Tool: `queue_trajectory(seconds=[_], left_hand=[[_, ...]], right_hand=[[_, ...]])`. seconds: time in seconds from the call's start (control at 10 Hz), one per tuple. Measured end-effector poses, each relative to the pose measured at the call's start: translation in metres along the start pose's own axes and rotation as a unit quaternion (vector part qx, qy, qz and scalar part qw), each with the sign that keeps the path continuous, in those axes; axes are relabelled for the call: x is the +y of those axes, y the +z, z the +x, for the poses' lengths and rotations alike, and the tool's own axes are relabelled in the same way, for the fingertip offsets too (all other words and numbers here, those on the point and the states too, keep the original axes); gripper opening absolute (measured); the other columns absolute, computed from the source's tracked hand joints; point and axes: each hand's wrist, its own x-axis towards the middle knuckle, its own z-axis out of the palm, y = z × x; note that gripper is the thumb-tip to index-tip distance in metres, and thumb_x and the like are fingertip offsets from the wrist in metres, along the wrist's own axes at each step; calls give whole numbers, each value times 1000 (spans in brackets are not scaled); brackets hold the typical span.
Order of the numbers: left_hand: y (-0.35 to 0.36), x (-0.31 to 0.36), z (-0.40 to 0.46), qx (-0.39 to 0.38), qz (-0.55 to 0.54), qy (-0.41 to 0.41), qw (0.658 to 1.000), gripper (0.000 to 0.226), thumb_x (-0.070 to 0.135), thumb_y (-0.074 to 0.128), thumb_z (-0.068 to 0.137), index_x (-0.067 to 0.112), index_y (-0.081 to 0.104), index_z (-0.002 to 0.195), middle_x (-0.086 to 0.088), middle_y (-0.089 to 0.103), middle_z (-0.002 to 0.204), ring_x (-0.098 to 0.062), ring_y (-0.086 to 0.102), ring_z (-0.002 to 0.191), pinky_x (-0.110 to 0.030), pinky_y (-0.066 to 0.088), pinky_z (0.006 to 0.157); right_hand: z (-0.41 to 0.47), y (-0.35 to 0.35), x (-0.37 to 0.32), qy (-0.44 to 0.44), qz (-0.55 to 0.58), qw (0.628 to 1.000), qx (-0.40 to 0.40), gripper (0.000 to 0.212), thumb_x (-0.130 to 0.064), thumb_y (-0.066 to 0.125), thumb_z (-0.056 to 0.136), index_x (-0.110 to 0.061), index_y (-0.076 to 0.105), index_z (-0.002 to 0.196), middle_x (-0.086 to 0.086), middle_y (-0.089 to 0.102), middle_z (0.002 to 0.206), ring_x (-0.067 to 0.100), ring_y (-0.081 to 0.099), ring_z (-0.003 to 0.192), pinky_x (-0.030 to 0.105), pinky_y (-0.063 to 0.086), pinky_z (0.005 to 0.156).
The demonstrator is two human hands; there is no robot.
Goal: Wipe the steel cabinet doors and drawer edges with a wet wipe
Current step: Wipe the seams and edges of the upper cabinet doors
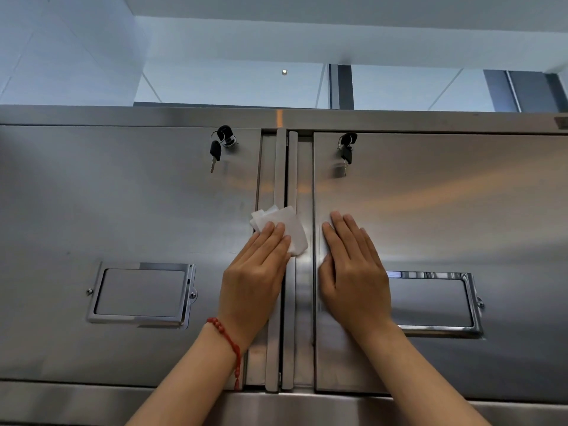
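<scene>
Wipe (287, 229) lies folded and white under the straight fingers of the left hand (256, 278), pressed flat against the vertical strips (287, 179) where the two doors meet. The right hand (353, 272) is also flat and open, holding nothing, its palm resting on the inner edge of the right door (445, 210).

How much has been cleaned is hard to judge: the brushed steel shows faint smears on the left door (123, 195) near the centre, but no clear wet track. I would guess the centre edges are in hand now and the broad door faces, or part of them, are left.

Both doors are flat, matte brushed steel with soft reflections. Each has a polished rectangular label frame (141, 293) screwed on, and a lock with black-headed keys (219, 146) hanging from it. The wipe looks thin, soft and creased in layers.
</scene>
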Motion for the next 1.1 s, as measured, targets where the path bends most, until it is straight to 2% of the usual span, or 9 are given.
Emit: queue_trajectory(seconds=[0.1, 0.2, 0.3, 0.6, 0.7, 0.9, 1.1], left_hand=[[0, -2, 6, -8, 0, -2, 1000, 31, 4, 72, 73, -6, 68, 102, -23, 65, 109, -36, 62, 103, -52, 50, 85], [0, 0, 4, -4, -2, -10, 1000, 28, 4, 71, 77, -6, 68, 103, -23, 64, 111, -36, 61, 105, -52, 50, 86], [-1, 3, -7, 4, -3, -9, 1000, 29, 14, 54, 87, -5, 68, 104, -21, 64, 113, -34, 61, 107, -50, 49, 90], [-2, 1, -4, 6, 11, 7, 1000, 32, 16, 50, 87, -5, 68, 103, -22, 64, 110, -35, 62, 104, -49, 48, 89], [-1, 4, -12, 11, 7, -4, 1000, 28, 15, 60, 87, -6, 67, 104, -23, 64, 111, -35, 61, 106, -51, 48, 89], [-4, 2, -18, 6, 18, 23, 1000, 32, 15, 50, 86, -5, 68, 103, -22, 64, 111, -35, 61, 105, -50, 47, 90], [-3, 3, -17, 14, 14, 4, 1000, 29, 14, 54, 86, -5, 67, 104, -22, 64, 111, -35, 61, 105, -50, 47, 90]], right_hand=[[0, 0, 0, 0, -2, 1000, 4, 48, -16, 35, 86, 1, 56, 126, 18, 50, 136, 32, 45, 128, 47, 36, 106], [0, -1, -1, 2, -1, 1000, 5, 48, -15, 35, 86, 2, 57, 125, 18, 51, 135, 32, 46, 128, 47, 37, 105], [0, -1, -1, 4, 2, 1000, 2, 48, -15, 35, 86, 2, 57, 125, 18, 51, 135, 32, 45, 128, 48, 38, 105], [0, -1, 0, 6, 3, 1000, -1, 48, -15, 35, 86, 1, 57, 125, 18, 50, 136, 31, 44, 130, 46, 37, 107], [0, -1, -1, 5, 2, 1000, 0, 48, -16, 35, 86, 1, 57, 126, 18, 50, 136, 32, 44, 129, 47, 37, 106], [-1, 0, 0, 5, 8, 1000, -6, 48, -15, 36, 86, 1, 55, 127, 18, 49, 137, 32, 43, 130, 47, 37, 106], [0, -1, -2, 7, 11, 1000, -7, 48, -15, 36, 87, 2, 56, 127, 18, 49, 137, 32, 43, 130, 47, 37, 106]])
